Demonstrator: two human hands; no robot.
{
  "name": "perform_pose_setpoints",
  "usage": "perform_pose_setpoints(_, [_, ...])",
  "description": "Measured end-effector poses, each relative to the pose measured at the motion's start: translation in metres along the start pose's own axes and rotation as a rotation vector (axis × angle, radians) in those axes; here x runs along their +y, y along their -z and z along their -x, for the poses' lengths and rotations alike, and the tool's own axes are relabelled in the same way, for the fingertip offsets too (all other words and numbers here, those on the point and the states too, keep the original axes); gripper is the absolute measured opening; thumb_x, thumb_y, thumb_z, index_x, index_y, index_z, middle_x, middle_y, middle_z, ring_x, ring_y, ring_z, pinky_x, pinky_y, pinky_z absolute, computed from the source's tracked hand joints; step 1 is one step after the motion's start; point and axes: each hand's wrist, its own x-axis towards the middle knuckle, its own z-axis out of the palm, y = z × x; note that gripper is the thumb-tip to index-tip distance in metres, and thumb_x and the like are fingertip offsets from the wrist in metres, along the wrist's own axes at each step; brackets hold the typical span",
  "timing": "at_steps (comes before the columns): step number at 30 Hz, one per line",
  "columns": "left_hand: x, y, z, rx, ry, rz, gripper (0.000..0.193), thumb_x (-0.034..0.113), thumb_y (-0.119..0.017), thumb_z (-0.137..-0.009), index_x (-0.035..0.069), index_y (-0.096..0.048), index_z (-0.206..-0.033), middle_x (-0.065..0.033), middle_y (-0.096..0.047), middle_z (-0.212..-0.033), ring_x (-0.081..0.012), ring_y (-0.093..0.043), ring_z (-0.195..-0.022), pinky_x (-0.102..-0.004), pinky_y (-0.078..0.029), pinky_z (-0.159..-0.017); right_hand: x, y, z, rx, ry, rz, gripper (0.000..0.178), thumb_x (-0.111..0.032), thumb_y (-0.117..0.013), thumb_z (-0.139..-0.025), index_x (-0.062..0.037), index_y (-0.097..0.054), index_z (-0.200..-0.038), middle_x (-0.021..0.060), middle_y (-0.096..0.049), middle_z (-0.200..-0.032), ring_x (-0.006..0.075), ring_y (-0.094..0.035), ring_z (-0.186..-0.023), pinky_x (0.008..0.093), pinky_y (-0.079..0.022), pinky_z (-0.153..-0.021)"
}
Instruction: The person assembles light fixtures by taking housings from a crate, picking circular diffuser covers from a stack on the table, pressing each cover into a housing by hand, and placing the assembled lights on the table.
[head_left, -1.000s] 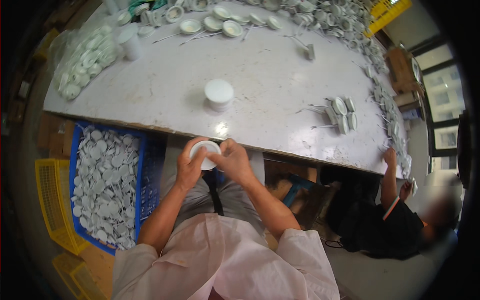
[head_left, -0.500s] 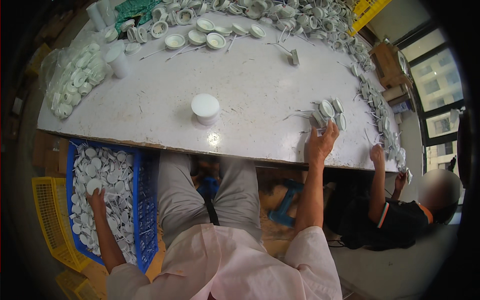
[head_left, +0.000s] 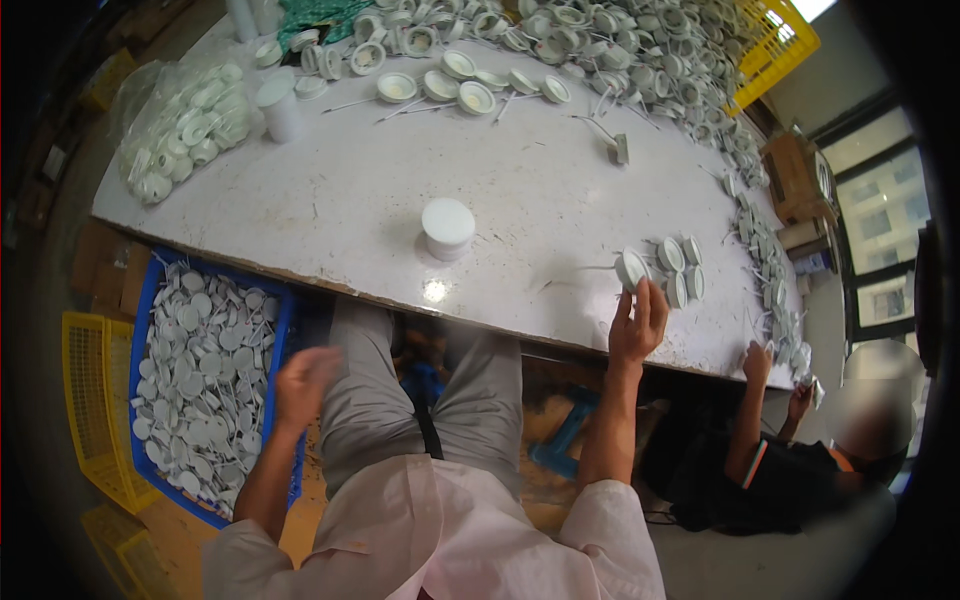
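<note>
Gripping a white disc, right hand is by table edge.

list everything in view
table: one, whitish, centre
held part: one, white, table's right
loose parts: four showing, white, beside it
squat cylinder: one, white, on table
tall cylinder: one, white, upper left
bagged parts: many, white, table's left
heaped parts: many, white, far edge
sheeting: one, green, upper left
disc crate: one, blue, lower left
baskets: three, yellow, two left, one upper right
coworker: one, black top, right
left hand: one, near crate
right hand: one, on held part
</note>
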Motion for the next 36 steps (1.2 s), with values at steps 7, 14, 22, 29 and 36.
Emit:
perform_pose_setpoints(7, [0.146,-0.134,-0.046,-0.465,-0.277,0.322,0.077,0.011,-0.075,-0.075,-0.003,-0.033,-0.138,-0.017,-0.046,-0.136,-0.0256,-0.042,-0.128,-0.0363,-0.037,-0.103,-0.103,0.045,0.001,-0.044,0.283,-0.364,0.036,0.005,-0.072,-0.069,-0.0053,-0.065,-0.103,0.0118,-0.058,-0.102,0.0252,-0.062,-0.076,0.0319,-0.052,-0.062])
perform_pose_setpoints(14, [0.131,-0.128,-0.055,-0.67,-0.084,0.308,0.091,0.008,-0.084,-0.061,0.005,-0.034,-0.136,-0.0138,-0.049,-0.132,-0.021,-0.047,-0.122,-0.0335,-0.039,-0.102,-0.14,0.035,0.016,-0.18,0.368,-0.628,0.04,0.008,-0.07,-0.065,-0.0061,-0.064,-0.102,0.0093,-0.058,-0.1,0.0222,-0.061,-0.077,0.0301,-0.052,-0.063])
perform_pose_setpoints(22, [0.108,-0.106,-0.047,-0.192,-0.394,0.067,0.078,0.004,-0.081,-0.064,0.006,-0.04,-0.13,-0.0136,-0.05,-0.132,-0.0229,-0.049,-0.122,-0.033,-0.041,-0.102,-0.148,-0.02,-0.016,-0.467,-0.66,-0.845,0.022,-0.013,-0.064,-0.083,-0.0003,-0.059,-0.1,0.0098,-0.06,-0.087,0.0149,-0.059,-0.075,0.0268,-0.049,-0.062])
perform_pose_setpoints(29, [0.1,-0.094,-0.041,-0.125,-0.35,0.068,0.073,0.009,-0.081,-0.065,0.005,-0.044,-0.128,-0.0135,-0.052,-0.131,-0.0231,-0.051,-0.121,-0.0327,-0.041,-0.1,-0.162,-0.076,-0.061,-0.767,-1.002,-0.939,0.033,-0.034,-0.069,-0.082,-0.0053,-0.053,-0.078,0.0032,-0.053,-0.067,0.0101,-0.051,-0.055,0.0231,-0.041,-0.049])
perform_pose_setpoints(36, [0.091,-0.093,-0.037,-0.143,-0.314,0.119,0.075,0.008,-0.08,-0.065,0.003,-0.043,-0.129,-0.0139,-0.051,-0.132,-0.0238,-0.049,-0.122,-0.0331,-0.04,-0.101,-0.166,-0.09,-0.071,-0.861,-0.893,-0.945,0.031,-0.03,-0.066,-0.084,-0.0053,-0.051,-0.073,0.0014,-0.049,-0.059,0.0092,-0.045,-0.049,0.0237,-0.036,-0.043])
